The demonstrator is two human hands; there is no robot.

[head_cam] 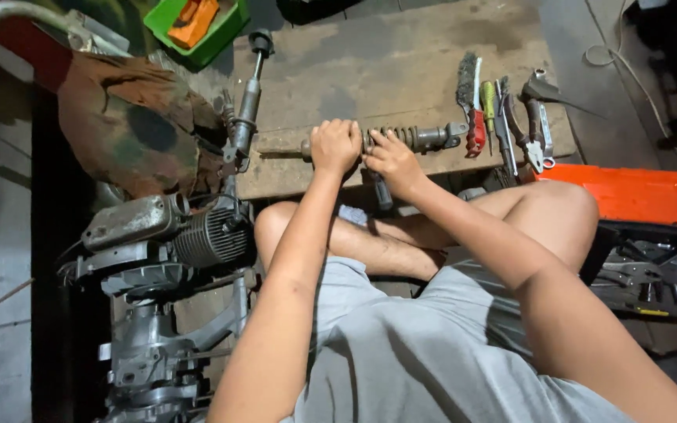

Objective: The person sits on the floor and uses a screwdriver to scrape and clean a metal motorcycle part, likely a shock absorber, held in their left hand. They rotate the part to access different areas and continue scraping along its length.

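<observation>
Shock absorber [401, 139] is laid flat across wooden board [401, 70]. Left hand [335, 146] is clenched round its spring for steadiness; right hand [392, 160], at 3 o'clock, pinches the coils.

The person wears light grey shorts [432, 352], with bare arms, legs and hands.
</observation>
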